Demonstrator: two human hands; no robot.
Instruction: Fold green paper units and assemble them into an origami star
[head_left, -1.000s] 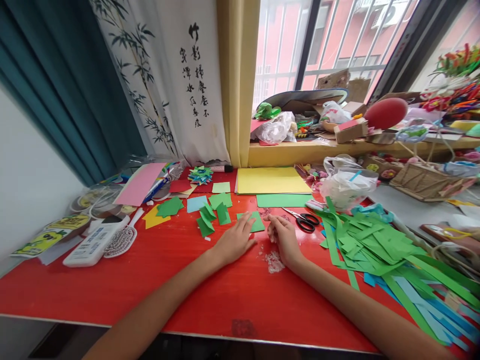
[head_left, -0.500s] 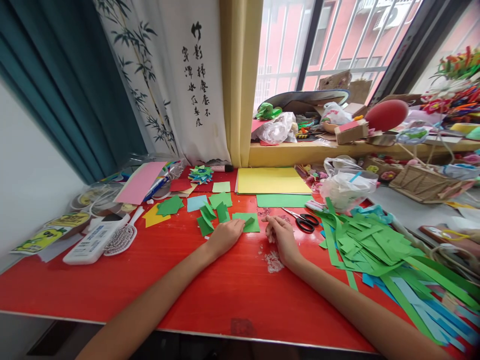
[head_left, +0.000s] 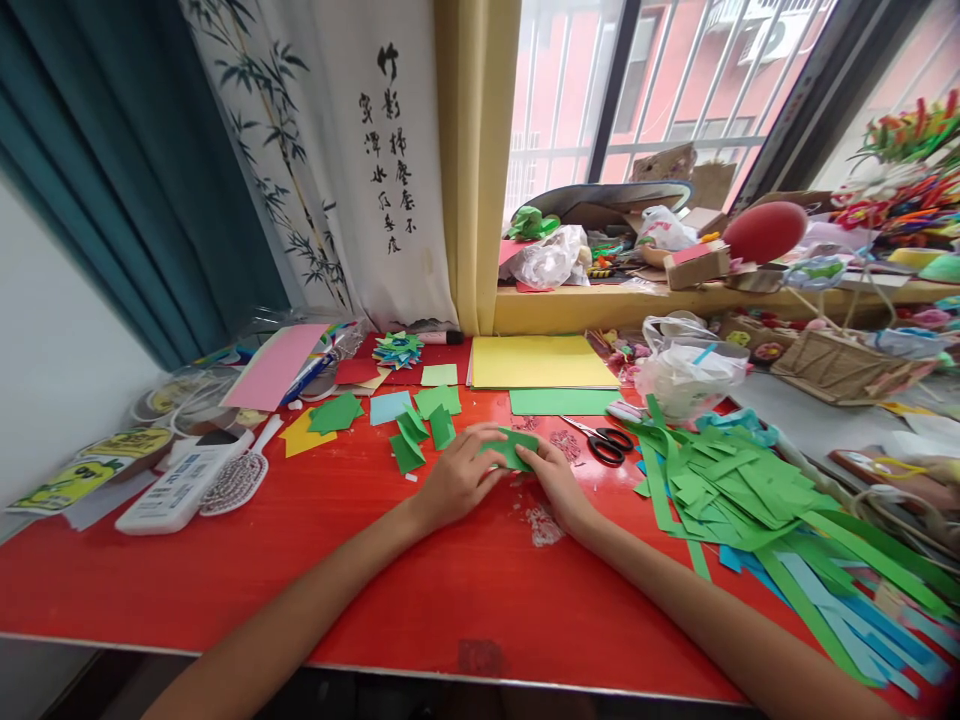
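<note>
Both hands hold one small piece of green paper (head_left: 511,449) just over the red table. My left hand (head_left: 456,482) has its curled fingers at the paper's left side. My right hand (head_left: 561,486) pinches the right edge, its thumb on the near face. Left of my left hand lie folded green paper pieces (head_left: 409,450), with a green square (head_left: 437,401) behind them. A pair of black-handled scissors (head_left: 609,446) rests to the right of my right hand. Fingertips behind the paper are partly hidden.
A heap of green paper strips (head_left: 750,485) covers the table's right side, blue strips (head_left: 862,610) below it. Yellow paper sheets (head_left: 544,362) lie at the back. On the left are a hairbrush (head_left: 236,482) and a white box (head_left: 180,485). A folded paper star (head_left: 397,350) sits behind.
The green paper has come up off the table and is now between both hands. My right hand has moved left onto its edge; my left fingers now curl at its left side.
</note>
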